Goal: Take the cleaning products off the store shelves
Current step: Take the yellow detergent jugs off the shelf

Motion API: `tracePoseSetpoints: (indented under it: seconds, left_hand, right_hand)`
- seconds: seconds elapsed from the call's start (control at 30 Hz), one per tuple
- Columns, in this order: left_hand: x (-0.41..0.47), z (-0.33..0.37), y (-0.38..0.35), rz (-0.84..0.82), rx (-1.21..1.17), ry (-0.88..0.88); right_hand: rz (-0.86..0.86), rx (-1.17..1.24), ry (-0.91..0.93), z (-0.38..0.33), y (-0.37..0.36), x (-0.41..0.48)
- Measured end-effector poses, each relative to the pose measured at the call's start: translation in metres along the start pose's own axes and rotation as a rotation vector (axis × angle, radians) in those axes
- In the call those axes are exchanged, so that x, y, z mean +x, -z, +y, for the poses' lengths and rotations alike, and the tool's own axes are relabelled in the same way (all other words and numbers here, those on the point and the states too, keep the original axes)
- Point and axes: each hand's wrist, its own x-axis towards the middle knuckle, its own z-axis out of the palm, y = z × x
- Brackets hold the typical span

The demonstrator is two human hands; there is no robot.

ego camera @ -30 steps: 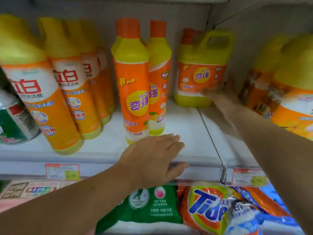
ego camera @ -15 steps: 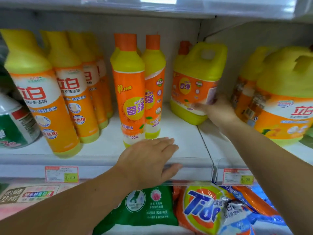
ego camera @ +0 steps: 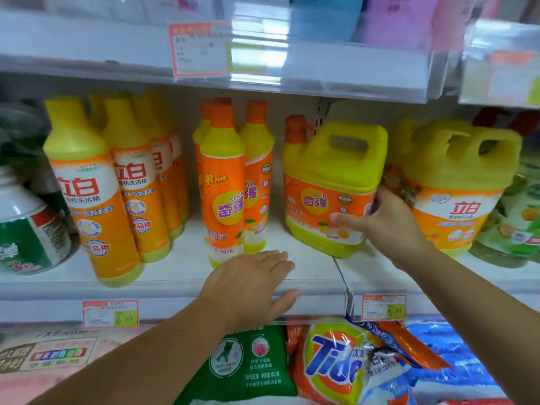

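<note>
A yellow jug with an orange label and a top handle (ego camera: 330,182) sits on the white shelf (ego camera: 181,273), tilted and pulled toward the front. My right hand (ego camera: 382,220) grips its right side, thumb across the label. My left hand (ego camera: 251,285) rests flat on the shelf's front edge, fingers straight, just in front of a tall orange and yellow bottle (ego camera: 223,185). A second such bottle (ego camera: 257,176) stands behind it.
Several yellow and orange bottles (ego camera: 90,194) fill the shelf's left. Another yellow jug (ego camera: 458,185) stands right of my hand. Bags of washing powder, a Tide bag (ego camera: 333,366) and a green bag (ego camera: 251,363), lie below. An upper shelf (ego camera: 263,68) hangs low overhead.
My right hand reached the jug at the back, took hold of it and dragged it forward to the shelf's front. My left hand has stayed on the shelf edge. The view tipped upward.
</note>
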Motion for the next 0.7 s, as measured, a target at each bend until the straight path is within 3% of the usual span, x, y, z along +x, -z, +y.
tracePoseSetpoints:
  seconds: [0.23, 0.33, 0.4, 0.53, 0.6, 0.7]
  left_hand:
    - [0.008, 0.006, 0.027, -0.265, -0.178, 0.132]
    - [0.001, 0.02, 0.043, -0.208, -0.524, 0.314]
    - [-0.015, 0.04, 0.062, -0.14, -0.887, 0.442]
    - [-0.061, 0.071, 0.104, -0.247, -1.604, 0.627]
    - [-0.086, 0.077, 0.116, -0.26, -1.781, 0.729]
    - [-0.128, 0.094, 0.121, -0.197, -1.845, 0.852]
  right_hand:
    - [-0.04, -0.012, 0.056, -0.041, 0.041, -0.078]
    - [-0.068, 0.049, 0.039, -0.061, 0.048, -0.11]
    - [-0.09, 0.138, 0.018, -0.07, 0.049, -0.133]
    - [-0.172, 0.317, -0.101, -0.077, 0.038, -0.178]
    - [-0.273, 0.342, -0.171, -0.08, 0.031, -0.201]
    - [-0.32, 0.294, -0.2, -0.089, 0.018, -0.237]
